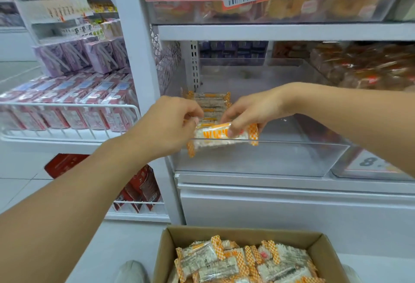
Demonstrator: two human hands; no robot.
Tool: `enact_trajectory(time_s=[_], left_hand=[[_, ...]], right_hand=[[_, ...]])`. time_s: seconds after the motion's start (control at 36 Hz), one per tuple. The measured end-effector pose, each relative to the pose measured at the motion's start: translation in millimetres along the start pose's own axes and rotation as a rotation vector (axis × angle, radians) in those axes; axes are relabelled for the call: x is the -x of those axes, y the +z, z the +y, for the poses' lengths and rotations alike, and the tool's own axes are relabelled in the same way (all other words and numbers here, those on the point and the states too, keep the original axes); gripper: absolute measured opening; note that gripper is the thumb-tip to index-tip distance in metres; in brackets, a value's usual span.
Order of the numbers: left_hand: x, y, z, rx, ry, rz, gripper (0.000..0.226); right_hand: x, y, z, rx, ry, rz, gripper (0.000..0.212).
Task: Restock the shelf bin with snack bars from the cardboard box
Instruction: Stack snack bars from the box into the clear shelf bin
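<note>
While both hands grip it, snack bar (221,135) over clear bin's front wall (269,159).

Bright, even light; soft focus, wide-angle bending at edges.

Clear bin (258,159) on white shelf (292,181)

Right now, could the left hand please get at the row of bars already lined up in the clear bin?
Probably yes: the left hand sits at the clear bin's open top, beside the row of bars, nothing between them.
</note>
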State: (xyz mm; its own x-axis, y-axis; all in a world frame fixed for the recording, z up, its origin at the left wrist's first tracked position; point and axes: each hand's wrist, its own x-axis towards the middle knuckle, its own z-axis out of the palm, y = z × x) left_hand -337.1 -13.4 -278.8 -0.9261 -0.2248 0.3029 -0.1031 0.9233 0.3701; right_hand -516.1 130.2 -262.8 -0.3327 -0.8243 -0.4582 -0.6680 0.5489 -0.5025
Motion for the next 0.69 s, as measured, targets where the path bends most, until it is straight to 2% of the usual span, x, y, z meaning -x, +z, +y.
enact_trajectory(time_s=[0.17,0.33,0.39,0.53,0.61,0.69], left_hand=[[-1.8,0.2,-3.7,-0.089,0.006,0.012,0.026],[1.7,2.6,0.3,-0.283,-0.012,-0.169,0.038],[2.3,1.7,2.5,-0.308,-0.027,-0.228,0.042],[-1.4,1.2,7.6,-0.281,-0.047,-0.314,0.039],[-5.2,4.5,9.7,-0.171,-0.082,-0.355,0.039],[-6.8,9.3,10.8,-0.114,-0.082,-0.351,0.047]], right_hand=[[-18.9,12.9,-11.4,0.249,-0.078,0.044,0.068],[-26.2,28.9,-16.0,0.347,-0.086,0.138,0.068],[-25.4,29.1,-16.2,0.277,-0.069,0.112,0.067],[-17.6,23.9,-7.2,-0.139,-0.02,0.021,0.054],[-11.7,21.4,-0.5,-0.272,0.012,0.09,0.045],[-3.5,19.0,4.8,-0.339,0.081,0.25,0.032]])
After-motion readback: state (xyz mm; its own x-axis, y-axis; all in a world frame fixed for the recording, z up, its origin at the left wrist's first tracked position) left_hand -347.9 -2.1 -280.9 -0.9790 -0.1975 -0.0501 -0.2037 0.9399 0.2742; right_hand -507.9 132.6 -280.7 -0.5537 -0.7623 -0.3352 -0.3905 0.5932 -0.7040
